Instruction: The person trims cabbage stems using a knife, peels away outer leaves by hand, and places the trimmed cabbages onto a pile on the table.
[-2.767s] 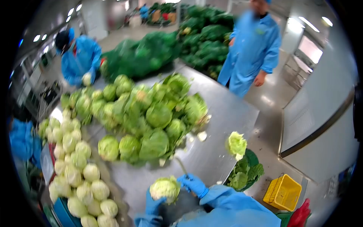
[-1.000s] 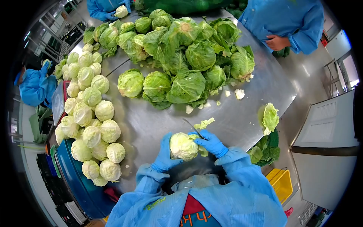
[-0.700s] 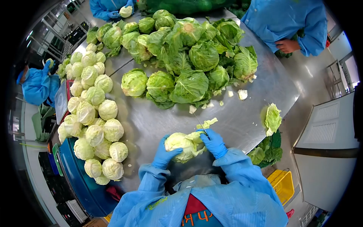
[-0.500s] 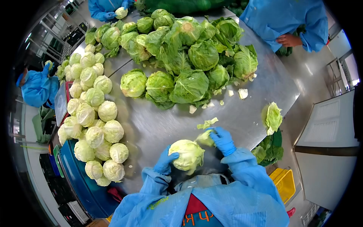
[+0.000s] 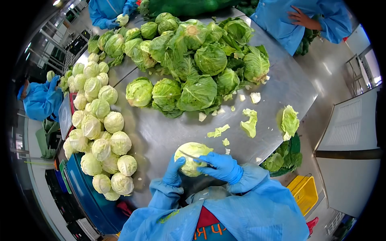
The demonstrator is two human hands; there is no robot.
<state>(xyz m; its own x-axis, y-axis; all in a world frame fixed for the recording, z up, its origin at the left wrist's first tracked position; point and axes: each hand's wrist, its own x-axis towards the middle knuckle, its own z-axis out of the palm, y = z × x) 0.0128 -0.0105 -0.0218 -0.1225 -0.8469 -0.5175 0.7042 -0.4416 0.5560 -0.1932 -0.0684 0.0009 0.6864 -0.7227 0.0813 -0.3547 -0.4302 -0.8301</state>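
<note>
My left hand [image 5: 173, 172], in a blue glove, grips the near left side of a pale, trimmed cabbage [image 5: 192, 149] held low at the table's near edge. My right hand [image 5: 222, 167], also gloved in blue, is closed around a small knife, its handle hidden by the fingers. The thin knife blade [image 5: 186, 154] lies across the cabbage's face. Just beyond the cabbage are a strip of leaf [image 5: 218, 131], a curled pale leaf [image 5: 249, 123] and small scraps on the metal table [image 5: 161, 132].
Untrimmed green cabbages [image 5: 197, 92] are heaped across the middle. Pale cabbages [image 5: 101, 149] are piled at left above a blue bin [image 5: 86, 193]. A leaf [image 5: 290, 122] hangs at the right edge, above a basket of leaves [image 5: 286, 158]. A yellow crate [image 5: 304, 193] stands below. Co-workers [image 5: 299, 22] surround the table.
My right hand has let go of a peeled leaf, which now lies farther right on the table, and has come back to the cabbage with the knife blade across it.
</note>
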